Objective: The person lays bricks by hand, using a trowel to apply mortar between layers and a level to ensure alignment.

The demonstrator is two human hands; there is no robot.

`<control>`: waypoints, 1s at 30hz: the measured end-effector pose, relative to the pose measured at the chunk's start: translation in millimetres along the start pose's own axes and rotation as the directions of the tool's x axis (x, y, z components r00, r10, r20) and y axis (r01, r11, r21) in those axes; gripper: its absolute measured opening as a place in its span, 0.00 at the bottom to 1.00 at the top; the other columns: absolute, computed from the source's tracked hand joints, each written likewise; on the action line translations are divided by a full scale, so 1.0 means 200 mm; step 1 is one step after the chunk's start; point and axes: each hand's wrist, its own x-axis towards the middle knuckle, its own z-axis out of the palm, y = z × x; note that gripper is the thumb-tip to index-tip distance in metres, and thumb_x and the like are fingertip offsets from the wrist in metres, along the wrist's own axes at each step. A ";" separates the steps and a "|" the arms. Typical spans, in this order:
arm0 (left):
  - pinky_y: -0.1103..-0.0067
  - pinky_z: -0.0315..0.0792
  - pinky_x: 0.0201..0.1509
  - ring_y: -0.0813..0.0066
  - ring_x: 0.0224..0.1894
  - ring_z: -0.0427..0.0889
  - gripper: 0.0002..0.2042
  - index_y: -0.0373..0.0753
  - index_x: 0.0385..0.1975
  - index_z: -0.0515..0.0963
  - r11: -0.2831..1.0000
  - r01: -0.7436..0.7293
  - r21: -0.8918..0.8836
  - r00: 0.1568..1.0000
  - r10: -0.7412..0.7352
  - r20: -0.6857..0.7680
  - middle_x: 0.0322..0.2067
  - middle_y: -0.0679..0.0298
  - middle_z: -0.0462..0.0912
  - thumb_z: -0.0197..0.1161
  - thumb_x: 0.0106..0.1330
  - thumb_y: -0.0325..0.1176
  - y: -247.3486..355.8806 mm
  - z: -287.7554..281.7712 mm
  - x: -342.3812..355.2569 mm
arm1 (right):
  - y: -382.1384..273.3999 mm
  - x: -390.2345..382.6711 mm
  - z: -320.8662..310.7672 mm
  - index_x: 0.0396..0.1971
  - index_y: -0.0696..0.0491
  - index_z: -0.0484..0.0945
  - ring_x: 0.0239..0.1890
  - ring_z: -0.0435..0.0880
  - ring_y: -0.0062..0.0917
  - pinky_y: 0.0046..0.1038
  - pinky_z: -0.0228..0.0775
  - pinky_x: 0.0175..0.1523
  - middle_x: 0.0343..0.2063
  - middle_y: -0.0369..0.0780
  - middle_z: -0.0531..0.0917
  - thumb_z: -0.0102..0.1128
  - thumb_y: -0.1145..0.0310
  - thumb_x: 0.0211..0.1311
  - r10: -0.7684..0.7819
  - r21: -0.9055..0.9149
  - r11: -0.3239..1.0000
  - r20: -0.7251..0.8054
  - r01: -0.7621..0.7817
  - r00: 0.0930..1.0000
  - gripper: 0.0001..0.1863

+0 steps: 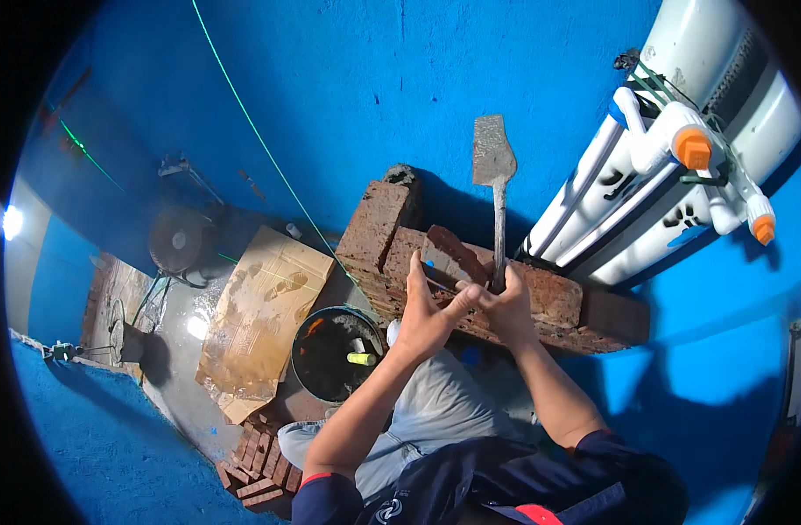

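My left hand [428, 322] is closed round the edge of a reddish-brown brick [460, 254], which is tilted over the low brick wall [554, 297]. Its upper face looks dark red, and the side toward me is greyish. In my right hand [511, 308] is the handle of a mason's trowel [492, 150]. The flat, mortar-stained blade points away from me, up against the blue wall. Both thumbs meet near the brick's lower edge. My right fingers are partly hidden behind the handle and brick.
Left of my knee stands a black bucket [297, 363] of dark material with a yellow-green-handled tool [360, 359]. Beyond it lies a cardboard sheet [256, 319]; stacked bricks [265, 464] are nearer. A round fan [180, 241] stands far left. White pipes [593, 188] with orange caps rise at right. A green line crosses the wall.
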 end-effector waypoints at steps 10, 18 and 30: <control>0.74 0.77 0.45 0.69 0.42 0.80 0.27 0.33 0.49 0.67 0.922 0.276 -0.271 0.946 -0.311 -0.094 0.43 0.56 0.79 0.73 0.52 0.33 -0.17 -0.13 0.61 | -0.02 0.02 0.04 0.39 0.59 0.75 0.36 0.82 0.30 0.30 0.74 0.42 0.34 0.43 0.82 0.77 0.55 0.46 -0.142 -0.034 0.989 0.008 0.142 0.990 0.28; 0.74 0.80 0.37 0.63 0.29 0.85 0.21 0.30 0.24 0.82 0.686 0.380 0.620 0.925 -0.269 -0.269 0.26 0.52 0.85 0.73 0.41 0.45 -0.21 -0.38 1.51 | 0.19 -0.28 -0.12 0.39 0.57 0.75 0.18 0.69 0.12 0.19 0.63 0.25 0.23 0.34 0.76 0.79 0.54 0.43 0.100 -0.101 0.991 0.169 -0.083 0.981 0.29; 0.78 0.80 0.38 0.68 0.27 0.86 0.17 0.37 0.23 0.85 0.296 0.334 0.895 0.942 -0.106 -0.317 0.24 0.57 0.86 0.66 0.50 0.48 -0.63 -0.28 1.81 | 0.26 -0.42 -0.21 0.40 0.59 0.73 0.17 0.70 0.13 0.19 0.63 0.25 0.30 0.37 0.78 0.75 0.58 0.50 0.177 -0.030 0.984 0.331 -0.177 0.927 0.26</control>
